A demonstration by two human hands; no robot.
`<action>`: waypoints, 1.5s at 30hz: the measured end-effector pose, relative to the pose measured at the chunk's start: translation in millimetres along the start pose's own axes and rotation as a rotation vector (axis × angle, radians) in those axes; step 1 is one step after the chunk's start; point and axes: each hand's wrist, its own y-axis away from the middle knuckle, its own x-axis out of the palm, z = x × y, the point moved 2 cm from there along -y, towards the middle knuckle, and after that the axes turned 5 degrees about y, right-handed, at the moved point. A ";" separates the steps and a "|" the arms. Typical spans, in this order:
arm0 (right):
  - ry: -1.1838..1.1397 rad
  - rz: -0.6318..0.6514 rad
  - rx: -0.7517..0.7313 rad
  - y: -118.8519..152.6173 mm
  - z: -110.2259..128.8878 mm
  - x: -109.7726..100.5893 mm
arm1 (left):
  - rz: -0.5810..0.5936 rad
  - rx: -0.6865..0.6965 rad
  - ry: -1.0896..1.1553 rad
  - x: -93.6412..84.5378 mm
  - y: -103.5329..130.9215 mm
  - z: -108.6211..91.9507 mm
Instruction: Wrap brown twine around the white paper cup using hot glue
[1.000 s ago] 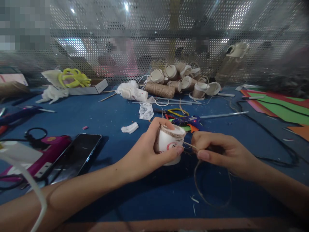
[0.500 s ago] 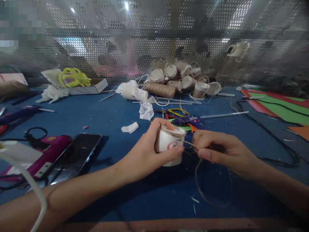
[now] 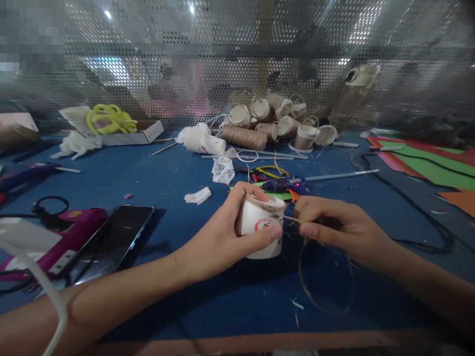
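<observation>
My left hand (image 3: 232, 225) is wrapped round a white paper cup (image 3: 256, 217), thumb on its front and fingertips over the top end. A few turns of brown twine circle the cup near that upper end. My right hand (image 3: 334, 227) pinches the jute twine (image 3: 292, 218) just right of the cup; a short stretch runs taut from cup to fingers. Below the right hand the slack twine hangs in a large loop. Behind the cup lies a blue glue gun (image 3: 285, 184) with an orange trigger and a clear glue stick in its back.
Twine-wrapped cups (image 3: 285, 126), a twine roll (image 3: 243, 137) and stacked paper cups (image 3: 205, 143) lie at the back before a perforated metal screen. Yellow-handled pliers (image 3: 270, 171) rest behind the glue gun. A phone (image 3: 118, 232) and a magenta device (image 3: 81, 232) lie left, coloured paper (image 3: 430, 160) right.
Both hands keep their hold on cup and twine. The cup has turned or tilted very slightly, and the view has shifted a little.
</observation>
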 end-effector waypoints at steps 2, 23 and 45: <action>-0.001 0.001 0.000 0.3 -0.5 -0.1 | 0.009 -0.012 0.016 0.1 -0.1 -0.5; -0.034 -0.046 -0.076 -0.4 1.5 -0.6 | 0.052 -0.091 0.145 2.5 2.0 -0.9; -0.045 -0.040 -0.074 -1.2 2.0 1.0 | 0.023 -0.160 0.184 7.5 5.3 -4.1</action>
